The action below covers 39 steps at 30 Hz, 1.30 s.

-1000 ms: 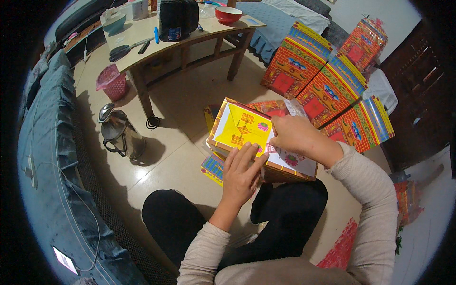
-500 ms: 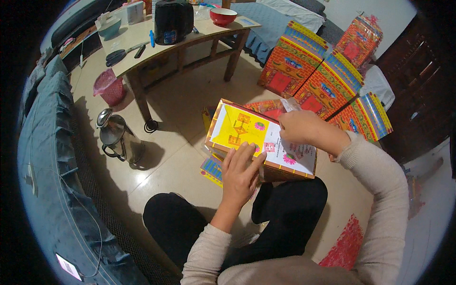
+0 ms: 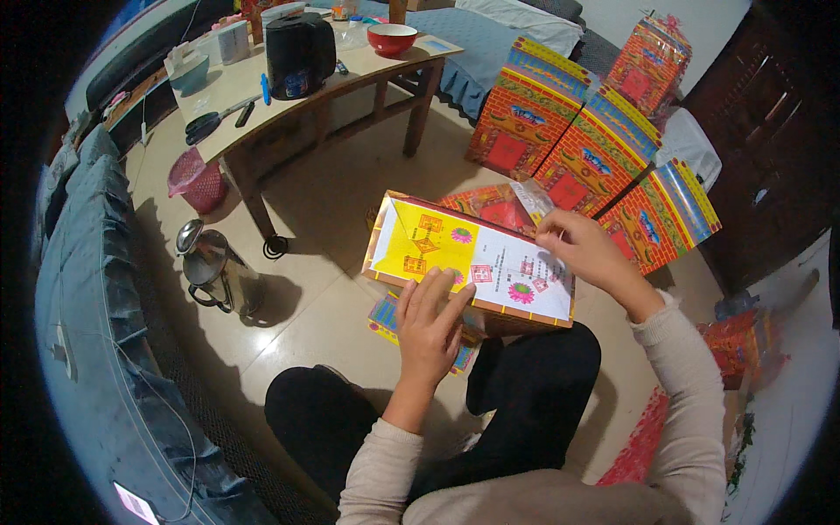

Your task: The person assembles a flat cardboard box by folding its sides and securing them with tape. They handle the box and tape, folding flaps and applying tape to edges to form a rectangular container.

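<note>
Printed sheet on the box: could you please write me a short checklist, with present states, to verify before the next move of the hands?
1. Printed sheet lies flat on the box: ok, where visible.
2. Left hand on the sheet: ok, fingers rest at its near edge.
3. Right hand gripping something: cannot tell; it is at the sheet's far right part.
4. Box supported beneath: cannot tell, underside hidden.
5. Steel jug apart from the box: ok, standing well left.

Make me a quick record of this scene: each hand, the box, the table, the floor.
Left hand: fingers resting across the near edge of the box
Right hand: fingers bent at its far edge, toward the right
Box: yellow and white paper on top
Table: red bowl, black item
Floor: silver jug, pink basket
</note>
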Each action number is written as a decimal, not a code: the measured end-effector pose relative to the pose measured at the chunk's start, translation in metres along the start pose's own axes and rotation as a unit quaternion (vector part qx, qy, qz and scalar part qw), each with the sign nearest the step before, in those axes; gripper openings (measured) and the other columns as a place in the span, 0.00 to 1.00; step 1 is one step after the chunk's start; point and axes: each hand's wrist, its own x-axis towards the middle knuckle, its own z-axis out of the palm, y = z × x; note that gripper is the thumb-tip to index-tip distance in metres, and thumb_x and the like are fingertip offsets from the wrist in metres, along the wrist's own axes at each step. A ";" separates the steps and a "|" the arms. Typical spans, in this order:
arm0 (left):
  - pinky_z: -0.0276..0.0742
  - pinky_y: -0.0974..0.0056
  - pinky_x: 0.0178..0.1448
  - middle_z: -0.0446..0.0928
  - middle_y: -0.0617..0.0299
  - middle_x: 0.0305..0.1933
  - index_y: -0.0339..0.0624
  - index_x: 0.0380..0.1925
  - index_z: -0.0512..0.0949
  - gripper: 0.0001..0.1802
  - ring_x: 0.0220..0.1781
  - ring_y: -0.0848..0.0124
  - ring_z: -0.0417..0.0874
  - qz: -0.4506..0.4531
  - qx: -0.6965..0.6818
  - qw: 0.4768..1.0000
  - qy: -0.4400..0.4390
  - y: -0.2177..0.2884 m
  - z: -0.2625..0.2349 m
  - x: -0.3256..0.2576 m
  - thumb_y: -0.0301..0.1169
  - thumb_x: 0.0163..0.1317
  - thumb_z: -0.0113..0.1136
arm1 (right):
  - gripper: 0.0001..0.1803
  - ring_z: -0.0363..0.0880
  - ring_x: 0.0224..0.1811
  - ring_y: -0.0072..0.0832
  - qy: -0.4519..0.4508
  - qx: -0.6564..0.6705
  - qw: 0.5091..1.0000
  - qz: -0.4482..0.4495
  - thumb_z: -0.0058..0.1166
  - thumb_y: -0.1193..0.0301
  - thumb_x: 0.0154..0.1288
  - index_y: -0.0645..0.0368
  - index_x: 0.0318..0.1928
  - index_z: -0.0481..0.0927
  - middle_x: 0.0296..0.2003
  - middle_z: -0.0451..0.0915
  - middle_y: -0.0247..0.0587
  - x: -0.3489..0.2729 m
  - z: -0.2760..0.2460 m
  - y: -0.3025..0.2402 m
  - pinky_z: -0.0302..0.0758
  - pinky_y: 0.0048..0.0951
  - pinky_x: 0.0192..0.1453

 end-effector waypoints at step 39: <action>0.88 0.55 0.56 0.84 0.49 0.60 0.34 0.63 0.76 0.26 0.54 0.61 0.89 -0.567 -0.526 0.547 -0.322 -0.169 -0.114 0.011 0.44 0.78 0.52 | 0.37 0.77 0.65 0.39 -0.136 0.768 0.540 0.315 0.47 0.41 0.75 0.53 0.72 0.71 0.66 0.77 0.40 -0.174 0.344 0.130 0.76 0.49 0.66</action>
